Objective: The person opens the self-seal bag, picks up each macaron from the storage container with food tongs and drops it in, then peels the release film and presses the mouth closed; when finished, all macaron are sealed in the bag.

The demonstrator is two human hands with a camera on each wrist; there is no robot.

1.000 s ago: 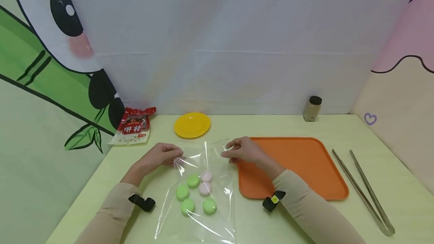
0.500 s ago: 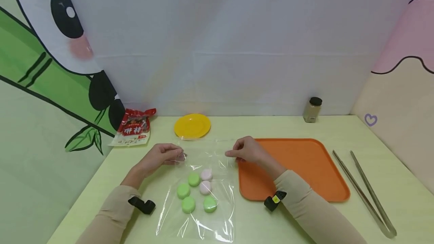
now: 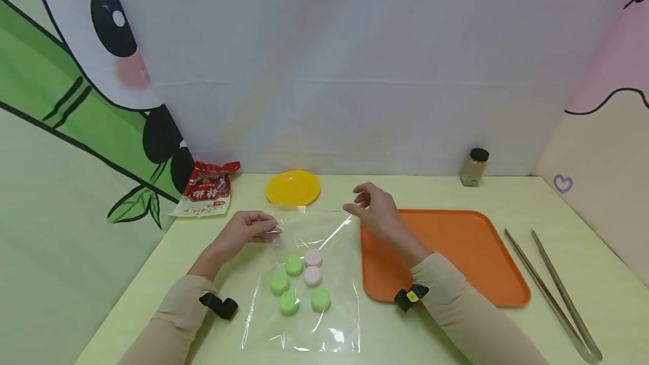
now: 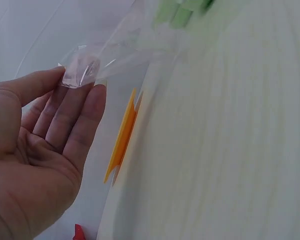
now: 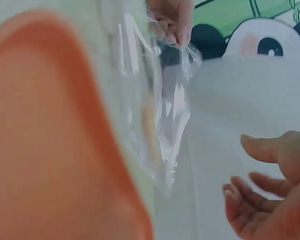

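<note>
A clear plastic bag [image 3: 337, 320] spreads over the near middle of the table. Through its film show several round green pieces [image 3: 289, 303] and two pale lilac ones [image 3: 312, 276]; I cannot tell whether they lie inside or under it. My left hand [image 3: 248, 228] pinches the bag's upper left corner between thumb and fingers, as the left wrist view confirms with the crinkled film [image 4: 82, 70] at the fingertips. My right hand [image 3: 377, 210] hovers beside the upper right corner, its fingers loosely bent with nothing between them; the right wrist view shows a gap between that hand [image 5: 275, 185] and the bag.
An orange tray [image 3: 456, 258] lies under and right of my right forearm, with metal tongs [image 3: 563, 297] beyond it. Along the back stand a red and white packet [image 3: 207, 189], a yellow plate [image 3: 293, 187] and a black-lidded jar [image 3: 474, 168].
My right hand has let go of the bag's upper right corner and moved up and away, its fingers spreading apart. The left hand keeps its pinch.
</note>
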